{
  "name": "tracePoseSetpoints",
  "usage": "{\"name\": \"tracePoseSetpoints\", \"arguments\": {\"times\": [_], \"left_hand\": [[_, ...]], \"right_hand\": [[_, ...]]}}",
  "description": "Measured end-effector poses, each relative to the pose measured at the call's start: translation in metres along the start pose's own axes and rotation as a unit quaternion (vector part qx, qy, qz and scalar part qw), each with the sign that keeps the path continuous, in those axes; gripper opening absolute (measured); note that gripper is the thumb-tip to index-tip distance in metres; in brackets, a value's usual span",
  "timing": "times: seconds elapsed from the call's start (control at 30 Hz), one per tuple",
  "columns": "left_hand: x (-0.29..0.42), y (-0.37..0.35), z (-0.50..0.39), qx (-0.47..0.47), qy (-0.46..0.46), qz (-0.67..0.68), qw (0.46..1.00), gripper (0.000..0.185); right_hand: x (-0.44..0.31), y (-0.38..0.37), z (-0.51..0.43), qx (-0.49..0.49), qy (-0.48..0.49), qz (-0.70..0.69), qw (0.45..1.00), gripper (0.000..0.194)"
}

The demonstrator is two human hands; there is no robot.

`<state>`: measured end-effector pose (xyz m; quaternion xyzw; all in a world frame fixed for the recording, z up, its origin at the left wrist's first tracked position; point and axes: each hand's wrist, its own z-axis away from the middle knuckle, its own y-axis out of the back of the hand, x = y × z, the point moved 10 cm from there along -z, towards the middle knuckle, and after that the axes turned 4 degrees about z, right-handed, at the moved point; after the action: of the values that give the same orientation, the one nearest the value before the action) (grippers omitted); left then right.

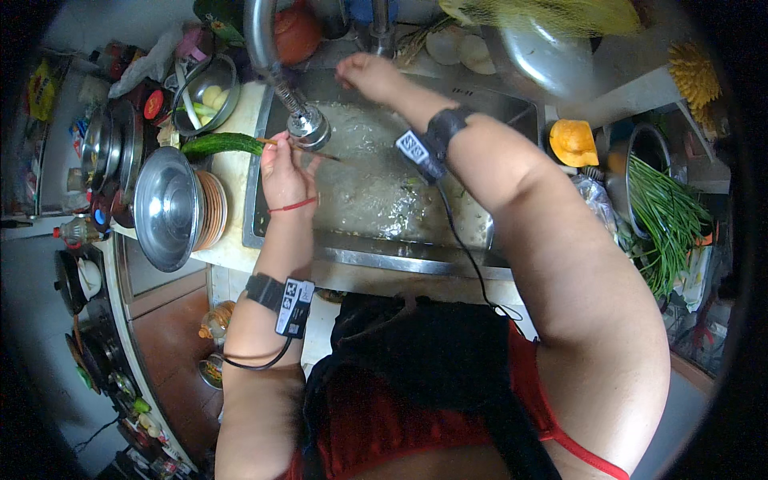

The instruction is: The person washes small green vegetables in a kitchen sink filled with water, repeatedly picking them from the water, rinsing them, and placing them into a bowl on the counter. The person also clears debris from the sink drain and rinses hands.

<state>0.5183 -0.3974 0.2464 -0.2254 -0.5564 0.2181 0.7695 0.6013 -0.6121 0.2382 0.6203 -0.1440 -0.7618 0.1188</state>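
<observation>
My left hand (pixel 289 177) is at the left side of a steel sink (pixel 420 264), with a thin brown stick (pixel 321 155), perhaps a chopstick, held between thumb and fingers. Just above that hand hangs the chrome faucet head (pixel 311 127). Cloudy water (pixel 360 207) with small bits of green floats across the basin. Over the sink's back edge, my right hand (pixel 373 77) is raised close to the faucet's base (pixel 381 36). Its fingers look partly curled and blurred; whether they touch anything cannot be made out.
Left on the counter are a cucumber (pixel 225 144), a metal bowl (pixel 168 207) on stacked dishes (pixel 211 210) and a bowl of vegetables (pixel 225 111). To the right are a cut squash piece (pixel 574 143) and long green stalks (pixel 666 210). A steel basin (pixel 549 57) stands behind the sink.
</observation>
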Motion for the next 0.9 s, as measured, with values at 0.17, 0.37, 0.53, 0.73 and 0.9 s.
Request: {"name": "tracePoseSetpoints", "arguments": {"times": [0.17, 0.37, 0.53, 0.73, 0.9], "left_hand": [[-0.006, 0.017, 0.023, 0.043, 0.018, -0.069, 0.997, 0.011], [-0.003, 0.002, 0.066, -0.033, 0.02, -0.114, 0.993, 0.015], [0.02, -0.019, 0.111, -0.121, -0.041, -0.251, 0.959, 0.026], [0.03, -0.014, 0.153, -0.154, -0.111, -0.311, 0.931, 0.052], [0.015, 0.014, 0.167, -0.183, -0.078, -0.361, 0.911, 0.063]], "right_hand": [[0.006, -0.114, 0.106, -0.273, 0.109, 0.171, 0.94, 0.037], [-0.029, -0.126, 0.159, -0.198, 0.213, 0.217, 0.932, 0.032], [-0.041, -0.091, 0.202, -0.095, 0.139, 0.237, 0.957, 0.027], [-0.067, -0.026, 0.274, 0.049, 0.121, 0.35, 0.928, 0.028], [-0.107, 0.081, 0.368, 0.094, 0.104, 0.334, 0.932, 0.025]]}}
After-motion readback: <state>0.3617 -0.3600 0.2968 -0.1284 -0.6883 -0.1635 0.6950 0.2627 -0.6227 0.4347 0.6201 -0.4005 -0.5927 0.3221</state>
